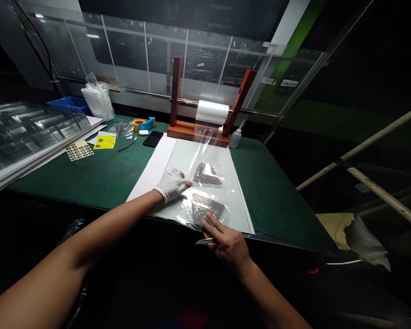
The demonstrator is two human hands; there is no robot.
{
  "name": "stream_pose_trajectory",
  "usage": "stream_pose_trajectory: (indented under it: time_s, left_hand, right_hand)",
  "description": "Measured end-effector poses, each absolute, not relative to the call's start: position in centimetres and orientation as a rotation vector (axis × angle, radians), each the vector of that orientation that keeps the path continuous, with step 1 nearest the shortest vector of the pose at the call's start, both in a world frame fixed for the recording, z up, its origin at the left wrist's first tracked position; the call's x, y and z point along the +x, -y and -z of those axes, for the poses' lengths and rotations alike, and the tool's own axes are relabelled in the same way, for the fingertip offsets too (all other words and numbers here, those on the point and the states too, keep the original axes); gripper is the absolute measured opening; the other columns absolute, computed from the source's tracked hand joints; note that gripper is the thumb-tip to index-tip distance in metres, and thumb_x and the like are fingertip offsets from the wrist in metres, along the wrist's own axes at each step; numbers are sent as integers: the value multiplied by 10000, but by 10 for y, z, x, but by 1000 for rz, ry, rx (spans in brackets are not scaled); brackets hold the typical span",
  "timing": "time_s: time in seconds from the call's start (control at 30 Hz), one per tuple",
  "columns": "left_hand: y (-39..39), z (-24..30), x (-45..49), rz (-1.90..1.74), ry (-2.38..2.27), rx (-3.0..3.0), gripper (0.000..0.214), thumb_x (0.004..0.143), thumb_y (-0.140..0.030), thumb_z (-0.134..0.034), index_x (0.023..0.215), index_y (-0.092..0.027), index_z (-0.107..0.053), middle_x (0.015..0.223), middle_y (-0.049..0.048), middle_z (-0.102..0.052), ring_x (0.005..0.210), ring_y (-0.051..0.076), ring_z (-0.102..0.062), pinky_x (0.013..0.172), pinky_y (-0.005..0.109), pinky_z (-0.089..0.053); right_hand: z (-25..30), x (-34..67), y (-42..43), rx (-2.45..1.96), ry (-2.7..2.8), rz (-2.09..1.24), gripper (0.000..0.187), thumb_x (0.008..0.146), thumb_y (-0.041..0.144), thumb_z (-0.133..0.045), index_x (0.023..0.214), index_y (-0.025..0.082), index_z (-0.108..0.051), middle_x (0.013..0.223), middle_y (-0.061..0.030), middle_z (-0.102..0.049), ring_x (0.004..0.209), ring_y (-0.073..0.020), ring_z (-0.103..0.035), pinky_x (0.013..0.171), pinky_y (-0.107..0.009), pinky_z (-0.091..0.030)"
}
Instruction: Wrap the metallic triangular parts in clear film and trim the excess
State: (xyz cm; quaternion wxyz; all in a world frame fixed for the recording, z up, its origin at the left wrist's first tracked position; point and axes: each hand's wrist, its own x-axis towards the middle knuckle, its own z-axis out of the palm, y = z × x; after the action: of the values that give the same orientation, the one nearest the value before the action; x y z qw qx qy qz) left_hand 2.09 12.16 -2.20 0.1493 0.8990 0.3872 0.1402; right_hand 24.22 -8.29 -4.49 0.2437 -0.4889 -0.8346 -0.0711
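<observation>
My left hand [171, 185], in a white glove, lies flat on a transparent plastic film [205, 157] drawn down from a white roll [212, 112]. The film covers a white board [208, 155]. Two grey, foil-like sheets sit under it: one [207, 175] beside my left fingertips, the other [207, 208] nearer me. My bare right hand [228, 242] is at the board's near edge, its fingertips on the film. A slim metal utility knife [203, 241] sticks out leftward from that hand, which seems to hold it.
The roll hangs on a rod in a red-brown wooden stand [197, 132] on a green mat table [89, 178]. A stack of glassy panels [30, 137] lies at left. Behind are a blue bin [70, 105], a plastic bag [97, 100], tape, a phone [153, 138] and a dropper bottle [235, 137].
</observation>
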Motion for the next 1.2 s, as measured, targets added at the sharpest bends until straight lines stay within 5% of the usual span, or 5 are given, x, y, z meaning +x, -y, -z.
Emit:
stream_pose_trajectory:
  time_s: [0.4, 0.53, 0.8, 1.0, 1.2]
  left_hand:
    - [22, 25, 10, -796, -1491, 1971, 308, 979, -459, -440, 963, -204, -611, 917, 78, -660, 852, 228, -636, 777, 376, -535]
    - [88, 38, 15, -913, -1447, 1063, 448, 672, -442, -841, 950, -232, -560, 945, 48, -662, 905, 228, -652, 854, 366, -519]
    - [70, 57, 31, -608, -976, 566, 657, 486, -407, -980, 1019, -179, -672, 952, 53, -695, 789, 144, -645, 703, 254, -443]
    - [76, 64, 34, -614, -908, 598, 641, 388, -426, -1004, 900, -169, -717, 950, 72, -708, 895, 194, -658, 854, 308, -482]
    - [78, 69, 24, -726, -1059, 734, 501, 487, -425, -972, 822, -131, -742, 828, 45, -702, 806, 174, -619, 775, 283, -456]
  right_hand:
    - [46, 255, 115, -1221, 2169, -21, 654, 918, 84, -537, 1528, 276, -400, 1456, -113, -533, 1104, -240, -703, 816, -327, -638]
    - [50, 251, 129, -1157, 2139, -109, 715, 918, 76, -547, 1560, 304, -329, 1469, -111, -522, 1157, -234, -676, 824, -326, -638]
    - [63, 239, 162, -1159, 2078, -163, 697, 918, 46, -521, 1549, 290, -352, 1487, -140, -491, 1128, -223, -691, 786, -316, -633]
    - [68, 238, 175, -1186, 2019, -147, 658, 917, 50, -541, 1522, 273, -407, 1466, -149, -521, 1049, -216, -724, 745, -295, -628]
    - [80, 222, 191, -1380, 1615, -180, 425, 900, 179, -673, 1318, 243, -629, 1288, -137, -664, 1078, -247, -698, 844, -347, -619]
